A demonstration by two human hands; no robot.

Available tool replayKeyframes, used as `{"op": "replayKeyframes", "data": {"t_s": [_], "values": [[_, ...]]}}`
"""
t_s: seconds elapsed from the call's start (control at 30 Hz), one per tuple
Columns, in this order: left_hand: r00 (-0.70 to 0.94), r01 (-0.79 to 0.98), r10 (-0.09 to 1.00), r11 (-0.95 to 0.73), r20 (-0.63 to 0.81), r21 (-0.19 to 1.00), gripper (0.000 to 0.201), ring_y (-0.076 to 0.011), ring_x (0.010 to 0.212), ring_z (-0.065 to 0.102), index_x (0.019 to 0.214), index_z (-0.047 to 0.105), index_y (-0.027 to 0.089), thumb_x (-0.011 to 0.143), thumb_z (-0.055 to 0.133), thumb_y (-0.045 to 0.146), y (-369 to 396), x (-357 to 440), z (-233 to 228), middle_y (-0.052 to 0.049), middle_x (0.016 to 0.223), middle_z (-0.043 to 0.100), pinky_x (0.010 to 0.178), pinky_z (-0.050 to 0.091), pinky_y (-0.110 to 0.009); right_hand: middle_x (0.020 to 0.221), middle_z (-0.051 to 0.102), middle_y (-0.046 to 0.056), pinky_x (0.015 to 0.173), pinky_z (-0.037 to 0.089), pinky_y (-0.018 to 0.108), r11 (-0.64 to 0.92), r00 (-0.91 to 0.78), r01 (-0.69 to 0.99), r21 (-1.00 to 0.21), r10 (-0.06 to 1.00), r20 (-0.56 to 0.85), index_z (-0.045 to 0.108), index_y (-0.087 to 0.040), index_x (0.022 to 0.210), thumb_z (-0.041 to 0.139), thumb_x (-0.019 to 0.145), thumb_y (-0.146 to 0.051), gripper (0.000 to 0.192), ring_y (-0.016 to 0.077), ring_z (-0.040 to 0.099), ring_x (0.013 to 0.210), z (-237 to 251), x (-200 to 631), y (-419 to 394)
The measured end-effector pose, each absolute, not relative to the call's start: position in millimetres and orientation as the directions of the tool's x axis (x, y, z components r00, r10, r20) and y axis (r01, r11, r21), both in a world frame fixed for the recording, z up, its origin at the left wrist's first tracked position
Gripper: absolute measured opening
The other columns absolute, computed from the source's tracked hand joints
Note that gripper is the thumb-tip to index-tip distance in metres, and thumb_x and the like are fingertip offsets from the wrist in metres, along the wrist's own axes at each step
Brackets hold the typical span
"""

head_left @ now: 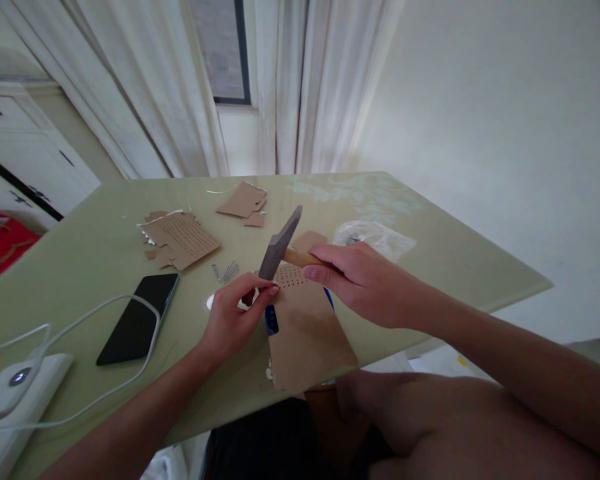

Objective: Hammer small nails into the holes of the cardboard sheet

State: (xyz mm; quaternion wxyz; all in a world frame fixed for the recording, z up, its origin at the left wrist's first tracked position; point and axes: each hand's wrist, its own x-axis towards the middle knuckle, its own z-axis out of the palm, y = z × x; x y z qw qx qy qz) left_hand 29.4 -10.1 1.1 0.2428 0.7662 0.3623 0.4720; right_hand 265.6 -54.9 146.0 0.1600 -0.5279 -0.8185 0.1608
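My right hand (353,280) grips the wooden handle of a hammer (279,248), its metal head tilted over my left fingertips. Thumb and forefinger of my left hand (235,310) are pinched together at the edge of a brown cardboard sheet (310,340); whatever they hold is hidden by the hammer head. Rows of small holes mark the sheet's far part. Blue objects (271,320) show from under its sides. Several loose nails (230,271) lie just beyond my left hand, and a white round thing (210,302) is partly covered by it.
Perforated cardboard (180,239) and another cardboard piece (243,200) lie farther back. A clear plastic bag (375,239) sits beyond my right hand. On the left are a black phone (139,320), a white cable (87,312) and a white power strip (40,393). The table edge runs close to me.
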Motion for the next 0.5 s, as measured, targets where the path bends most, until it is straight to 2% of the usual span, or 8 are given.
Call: {"op": "replayKeyframes", "data": {"t_s": [0.07,0.2,0.3,0.4,0.5], "values": [[0.292,0.286,0.774,-0.631,0.561,0.721,0.008,-0.0106,0.063,0.053,0.094,0.078,0.022,0.099,0.072,0.022,-8.9,29.6,0.4,0.001,0.082,0.07,0.061,0.045,-0.024,0.065,0.049,-0.005,0.068,0.027,0.031,0.37,-0.367,0.815,-0.446,0.925,0.096,0.055,-0.02,0.082,0.054,0.113,-0.033,0.034,0.0137,0.045,0.063,145.6,266.1,-54.1],[0.299,0.271,0.786,-0.614,0.541,0.741,0.007,-0.0112,0.067,0.055,0.095,0.08,0.022,0.097,0.075,0.025,-7.5,28.9,0.2,-0.004,0.102,0.072,0.06,0.048,-0.026,0.069,0.053,-0.003,0.067,0.025,0.032,0.349,-0.385,0.84,-0.416,0.923,-0.003,0.057,-0.02,0.082,0.056,0.112,-0.034,0.033,0.0145,0.048,0.066,139.0,267.7,-51.0],[0.31,0.261,0.795,-0.598,0.521,0.757,0.008,-0.0118,0.068,0.056,0.094,0.081,0.022,0.097,0.076,0.027,-8.4,29.1,1.9,-0.005,0.103,0.072,0.062,0.05,-0.028,0.069,0.053,-0.003,0.067,0.025,0.032,0.355,-0.374,0.833,-0.424,0.926,0.041,0.057,-0.02,0.082,0.055,0.112,-0.036,0.034,0.0146,0.047,0.066,138.2,269.6,-50.0],[0.346,0.252,0.796,-0.589,0.497,0.768,0.008,-0.017,0.083,0.065,0.094,0.08,0.022,0.096,0.075,0.028,-10.4,29.8,5.7,-0.007,0.106,0.074,0.072,0.054,-0.031,0.067,0.05,-0.004,0.067,0.027,0.031,0.378,-0.354,0.799,-0.468,0.924,0.142,0.053,-0.021,0.081,0.053,0.112,-0.035,0.035,0.0141,0.046,0.064,139.4,272.4,-49.6],[0.387,0.26,0.8,-0.572,0.459,0.778,0.007,-0.0192,0.09,0.066,0.097,0.08,0.022,0.093,0.078,0.028,-11.9,29.9,8.9,-0.007,0.107,0.073,0.077,0.055,-0.033,0.069,0.051,-0.004,0.067,0.027,0.031,0.384,-0.378,0.791,-0.477,0.919,0.112,0.054,-0.02,0.082,0.054,0.113,-0.036,0.035,0.0136,0.047,0.065,133.7,275.0,-47.8]]}}
